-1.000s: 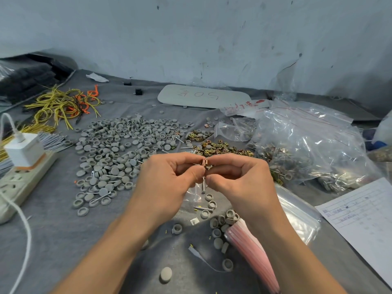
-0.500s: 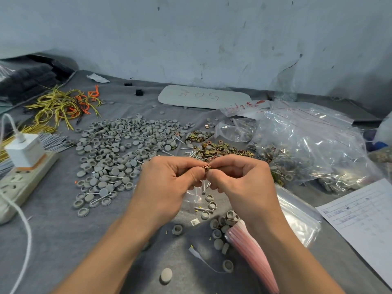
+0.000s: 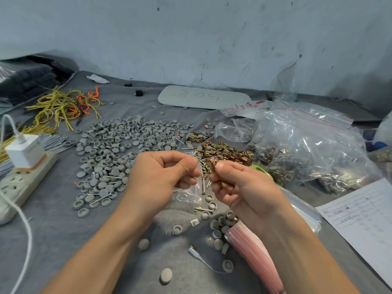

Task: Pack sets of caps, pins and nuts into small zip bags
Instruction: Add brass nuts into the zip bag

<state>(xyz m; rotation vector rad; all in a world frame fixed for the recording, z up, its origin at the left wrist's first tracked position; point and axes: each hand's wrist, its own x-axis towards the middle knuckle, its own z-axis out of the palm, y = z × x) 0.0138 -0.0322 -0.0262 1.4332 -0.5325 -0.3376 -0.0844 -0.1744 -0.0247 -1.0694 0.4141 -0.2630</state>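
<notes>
My left hand [image 3: 161, 177] pinches the top edge of a small clear zip bag [image 3: 187, 193] that hangs above the grey cloth. My right hand [image 3: 237, 185] pinches several brass nuts [image 3: 212, 164] at the bag's mouth, with thin pins [image 3: 204, 183] sticking down below its fingers. A wide spread of grey caps [image 3: 118, 153] lies to the left. A pile of brass nuts [image 3: 222, 151] sits just beyond my hands. Loose caps [image 3: 218, 225] and a pin [image 3: 203, 209] lie under my hands.
A stack of pink-edged zip bags [image 3: 252, 251] lies under my right forearm. Large clear bags of packed parts [image 3: 307, 149] fill the right. A printed sheet [image 3: 364, 221] lies at the far right, a power strip with a charger [image 3: 23, 166] at the left, yellow wires [image 3: 61, 107] behind.
My hands have drawn slightly apart. The right hand now shows a cluster of nuts at its fingertips, and the bag hangs from the left hand alone.
</notes>
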